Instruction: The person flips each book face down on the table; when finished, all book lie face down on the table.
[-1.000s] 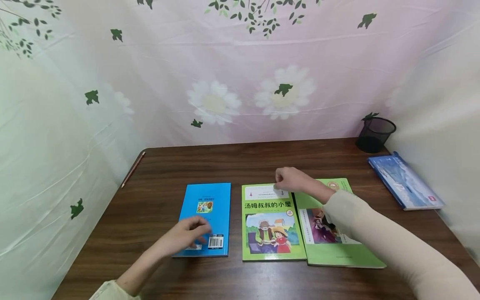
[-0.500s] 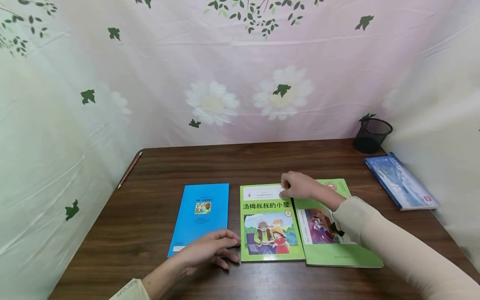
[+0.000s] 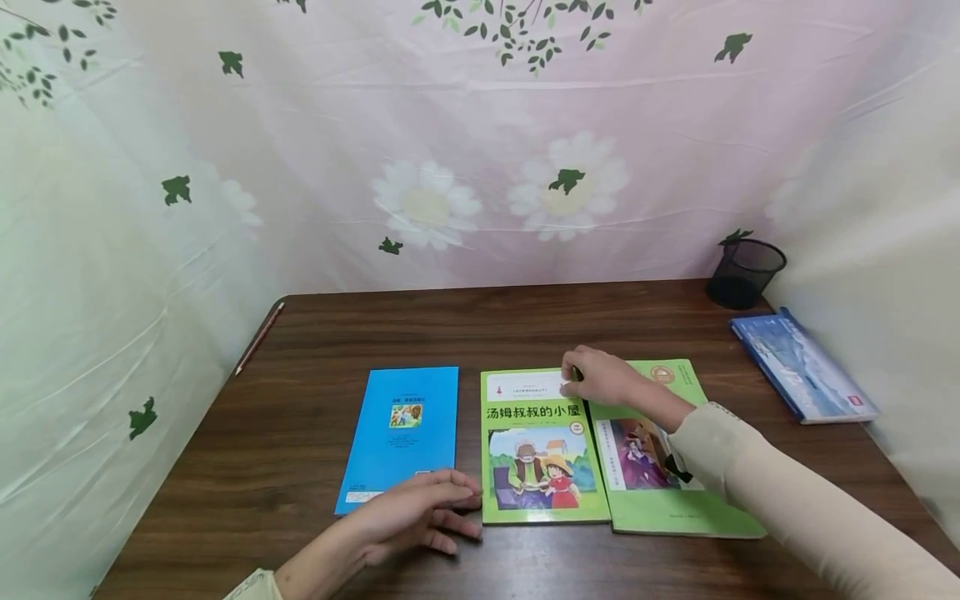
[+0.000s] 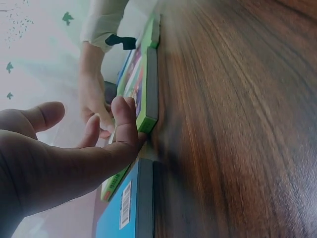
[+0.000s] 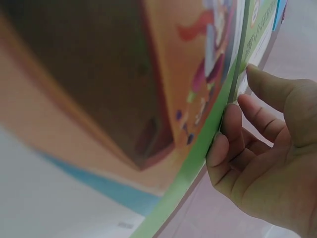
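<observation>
A green book (image 3: 536, 410) with a picture of two seated figures on its cover lies in the middle. My right hand (image 3: 600, 379) is at its upper right corner, thumb on the cover and fingers curled at the edge in the right wrist view. My left hand (image 3: 412, 517) is at its lower left edge, fingers relaxed and fingertips touching or nearly touching that side. Just right lies a second green book (image 3: 678, 508), partly under my right forearm. A blue book (image 3: 408, 450) lies to the left, its lower right corner hidden by my left hand.
At the right edge of the table lies a blue-and-white book (image 3: 806, 367), with a black mesh pen holder (image 3: 744, 273) behind it. A pencil (image 3: 259, 338) lies along the left edge. Printed curtains (image 3: 465, 125) stand at the back and sides.
My left hand has moved right from above the blue book to the middle green book's left edge. My right hand has shifted slightly right and down onto that book's corner.
</observation>
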A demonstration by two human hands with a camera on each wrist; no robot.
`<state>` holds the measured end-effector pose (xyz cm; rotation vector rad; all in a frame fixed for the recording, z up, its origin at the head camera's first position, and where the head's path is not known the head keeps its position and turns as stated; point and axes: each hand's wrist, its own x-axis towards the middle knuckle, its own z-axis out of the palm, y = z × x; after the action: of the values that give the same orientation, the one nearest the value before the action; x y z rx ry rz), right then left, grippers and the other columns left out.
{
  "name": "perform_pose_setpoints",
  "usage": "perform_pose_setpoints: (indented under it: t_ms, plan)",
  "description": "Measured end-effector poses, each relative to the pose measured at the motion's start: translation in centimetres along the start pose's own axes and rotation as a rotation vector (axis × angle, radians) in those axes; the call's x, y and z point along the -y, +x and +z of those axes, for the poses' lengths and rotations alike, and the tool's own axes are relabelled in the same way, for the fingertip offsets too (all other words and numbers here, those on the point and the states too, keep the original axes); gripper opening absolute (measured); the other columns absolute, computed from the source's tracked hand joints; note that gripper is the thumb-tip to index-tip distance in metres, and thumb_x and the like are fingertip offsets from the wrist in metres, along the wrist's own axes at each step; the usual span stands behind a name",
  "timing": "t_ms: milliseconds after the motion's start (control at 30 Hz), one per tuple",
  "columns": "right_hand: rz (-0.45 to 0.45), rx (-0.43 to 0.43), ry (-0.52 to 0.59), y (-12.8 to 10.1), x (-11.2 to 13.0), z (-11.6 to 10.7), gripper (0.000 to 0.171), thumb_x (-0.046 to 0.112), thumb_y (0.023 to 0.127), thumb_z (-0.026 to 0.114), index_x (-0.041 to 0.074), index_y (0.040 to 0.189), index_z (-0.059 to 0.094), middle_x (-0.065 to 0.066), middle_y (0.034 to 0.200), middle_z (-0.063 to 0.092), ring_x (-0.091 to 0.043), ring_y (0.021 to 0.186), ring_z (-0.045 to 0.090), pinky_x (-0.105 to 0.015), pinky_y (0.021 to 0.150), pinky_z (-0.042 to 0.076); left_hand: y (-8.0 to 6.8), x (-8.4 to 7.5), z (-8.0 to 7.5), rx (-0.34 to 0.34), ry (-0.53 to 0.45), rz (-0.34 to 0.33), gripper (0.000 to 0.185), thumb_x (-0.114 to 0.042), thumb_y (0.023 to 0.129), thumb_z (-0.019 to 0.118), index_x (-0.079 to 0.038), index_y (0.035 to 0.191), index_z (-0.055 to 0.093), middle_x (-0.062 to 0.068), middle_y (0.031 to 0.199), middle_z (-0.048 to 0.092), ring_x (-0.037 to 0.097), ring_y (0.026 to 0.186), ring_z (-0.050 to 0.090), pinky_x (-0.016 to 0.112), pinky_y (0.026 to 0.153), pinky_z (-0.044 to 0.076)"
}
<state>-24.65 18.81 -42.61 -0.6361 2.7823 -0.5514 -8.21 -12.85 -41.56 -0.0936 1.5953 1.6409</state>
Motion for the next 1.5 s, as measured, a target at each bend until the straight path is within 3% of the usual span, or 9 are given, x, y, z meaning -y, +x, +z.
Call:
perform_pose_setpoints:
  t_ms: [233,667,933,1133,1333,1500]
  plan:
    - [0.002,-0.003,-0.002,-0.1,-0.1,0.2,0.017,0.029,0.094,0.071,0.016,0.098,0.063,-0.005,0.105,0.059,-0.017,0.077,0.053,-0.030,0.065,0.042,-0.5,0.1,0.1,0.032,-0.046,-0.024,0.044,-0.037,0.101,0.056,-0.006,0.132,0.053,0.012,0.135,0.060,0.022,0.105,0.070,0.035,0.079,0.058]
    - [0.004,-0.003,0.002,-0.3,0.1,0.5,0.012,0.027,0.096,0.067,0.017,0.096,0.061,-0.013,0.126,0.057,-0.018,0.076,0.055,-0.030,0.064,0.041,-0.7,0.4,0.0,0.092,-0.126,-0.032,0.051,-0.040,0.102,0.052,-0.005,0.139,0.047,0.019,0.143,0.053,0.028,0.113,0.067,0.037,0.079,0.058]
    - [0.012,-0.004,0.018,-0.5,0.4,0.4,0.012,0.024,0.097,0.065,0.016,0.092,0.059,-0.016,0.130,0.054,-0.018,0.074,0.054,-0.029,0.061,0.041,-0.6,0.6,0.9,-0.010,-0.263,-0.052,0.043,-0.035,0.096,0.060,-0.008,0.127,0.049,0.019,0.128,0.058,0.026,0.107,0.071,0.032,0.075,0.059]
    - [0.027,-0.005,0.020,-0.4,0.4,0.7,0.012,0.023,0.098,0.065,0.016,0.091,0.058,-0.014,0.128,0.053,-0.018,0.070,0.051,-0.030,0.058,0.038,-0.6,0.7,1.5,-0.072,-0.318,-0.087,0.033,-0.029,0.097,0.058,-0.010,0.121,0.048,0.018,0.122,0.061,0.025,0.103,0.072,0.030,0.074,0.058]
    - [0.038,-0.012,0.015,-0.4,0.3,0.9,0.012,0.023,0.098,0.065,0.016,0.090,0.058,-0.014,0.126,0.053,-0.018,0.070,0.052,-0.029,0.058,0.039,-0.5,0.6,2.1,-0.125,-0.359,-0.102,0.037,-0.027,0.096,0.056,-0.010,0.123,0.038,0.019,0.120,0.060,0.024,0.099,0.073,0.029,0.070,0.056]
    - [0.043,-0.016,0.014,-0.4,0.3,0.9,0.012,0.023,0.098,0.064,0.016,0.091,0.059,-0.014,0.126,0.052,-0.018,0.072,0.054,-0.029,0.059,0.040,-0.5,0.6,2.2,-0.131,-0.368,-0.101,0.044,-0.029,0.097,0.056,-0.008,0.129,0.034,0.017,0.117,0.061,0.023,0.098,0.071,0.028,0.070,0.053]
